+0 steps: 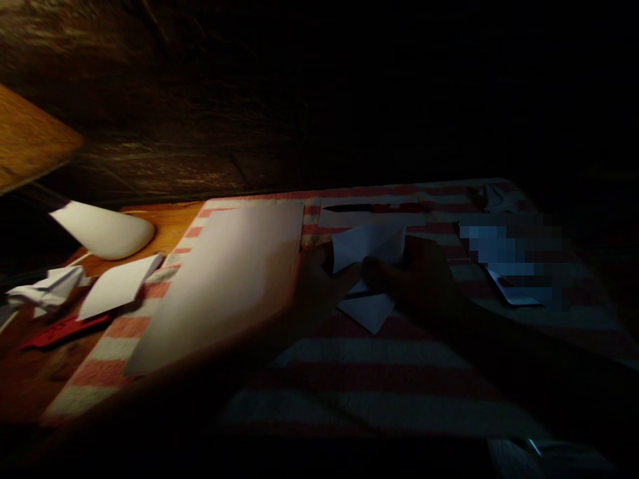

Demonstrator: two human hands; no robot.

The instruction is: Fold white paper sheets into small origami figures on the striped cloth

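Observation:
A folded piece of white paper (372, 241) is held between my two hands over the striped cloth. My left hand (329, 276) grips its left side, with the thumb pressed on the lower part. My right hand (414, 269) closes on the right side, its thumb near the other one at the middle. A pointed flap of the same paper hangs below the thumbs. Most of the fingers are in deep shadow or behind the paper. Left of my left hand lies a large white sheet (224, 266).
A red-handled knife (379, 208) lies on paper behind my hands. At right is a partly blurred-out flat object (514, 296). To the left stand a lamp (107, 229), crumpled paper (47, 289), a curled white sheet (120, 286) and a red item (64, 331). Striped cloth (379, 386) covers the table.

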